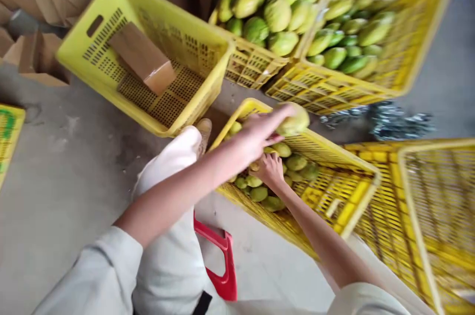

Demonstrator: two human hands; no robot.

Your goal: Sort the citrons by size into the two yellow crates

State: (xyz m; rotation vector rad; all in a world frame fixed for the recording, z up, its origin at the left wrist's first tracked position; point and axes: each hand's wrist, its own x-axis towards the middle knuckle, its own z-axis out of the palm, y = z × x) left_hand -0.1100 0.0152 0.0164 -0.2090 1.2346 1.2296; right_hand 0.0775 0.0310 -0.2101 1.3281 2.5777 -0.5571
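My left hand (261, 132) is closed around a large yellow-green mango (297, 119), raised above the near yellow crate (363, 176) and blurred by motion. Just below it, my right hand (270, 170) reaches down into that crate, with its fingers curled over a mango (254, 166) that is mostly covered. Smaller green mangoes (272, 202) lie around my right hand, heaped at the crate's left end. Bare slatted floor shows at the crate's right end.
A yellow crate (146, 117) with a brown cardboard box (143, 58) stands at left. Two more crates of mangoes (278, 13) stand ahead. Another yellow crate (419, 216) lies at right. A red stool (228, 270) is beside my leg, and open cartons (44, 53) fill the upper left.
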